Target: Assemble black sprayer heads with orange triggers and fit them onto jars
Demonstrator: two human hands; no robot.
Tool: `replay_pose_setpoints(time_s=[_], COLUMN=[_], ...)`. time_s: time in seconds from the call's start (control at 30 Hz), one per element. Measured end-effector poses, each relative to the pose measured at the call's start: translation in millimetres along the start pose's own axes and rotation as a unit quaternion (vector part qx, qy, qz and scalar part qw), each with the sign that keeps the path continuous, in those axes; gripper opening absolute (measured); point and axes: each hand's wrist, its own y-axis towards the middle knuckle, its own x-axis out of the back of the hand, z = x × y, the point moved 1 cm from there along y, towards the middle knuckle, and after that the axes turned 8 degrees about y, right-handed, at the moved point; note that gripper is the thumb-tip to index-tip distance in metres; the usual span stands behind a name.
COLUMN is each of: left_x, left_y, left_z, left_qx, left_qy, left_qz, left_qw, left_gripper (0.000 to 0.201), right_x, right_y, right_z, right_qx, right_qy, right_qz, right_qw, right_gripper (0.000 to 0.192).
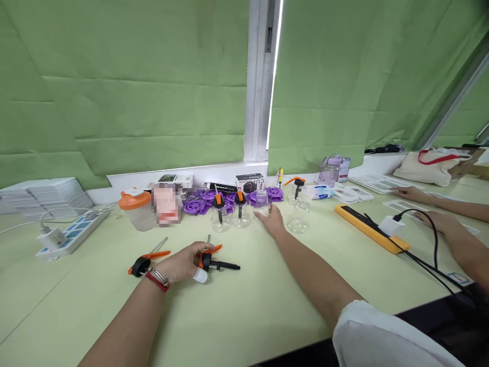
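Two small clear glass bottles (230, 216) already carry orange-and-black pump tops, while left hand (182, 265) fingers pinch another orange-and-black pump top (214, 262) and right hand (272, 220) fingers curl loosely around an uncapped clear glass bottle (262, 202).

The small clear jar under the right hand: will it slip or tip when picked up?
The small clear jar looks smooth, perhaps glass, so it may slip and be fragile. It seems empty, probably light. Standing upright among other jars, a push from the right hand may knock neighbours.
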Motion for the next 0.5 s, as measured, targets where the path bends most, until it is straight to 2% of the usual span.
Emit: replay_pose_setpoints(time_s=[0.13,0.23,0.37,0.5], left_x=[-10.8,-15.7,-14.9,-13.9], left_y=[9.7,19.1,25.8,26.2], left_z=[-2.2,1.9,10.3,13.3], left_qx=[-0.015,-0.008,0.001,-0.013], left_qy=[0.012,-0.044,-0.122,-0.133], left_qz=[-0.045,-0.094,-0.186,-0.223], left_qw=[0.999,0.995,0.975,0.966], left_gripper=[0.054,0.056,0.059,0.059], right_x=[13.6,19.4,16.4,14.2], right_y=[-23.5,-43.5,-63.1,-70.1], right_z=[1.5,5.9,11.5,16.6], right_qx=[-0.016,-0.027,-0.053,-0.055], right_qy=[0.062,0.118,0.197,0.276], right_qz=[0.023,0.045,0.095,0.145], right_qw=[0.998,0.992,0.974,0.949], right_gripper=[0.084,0.081,0.076,0.076])
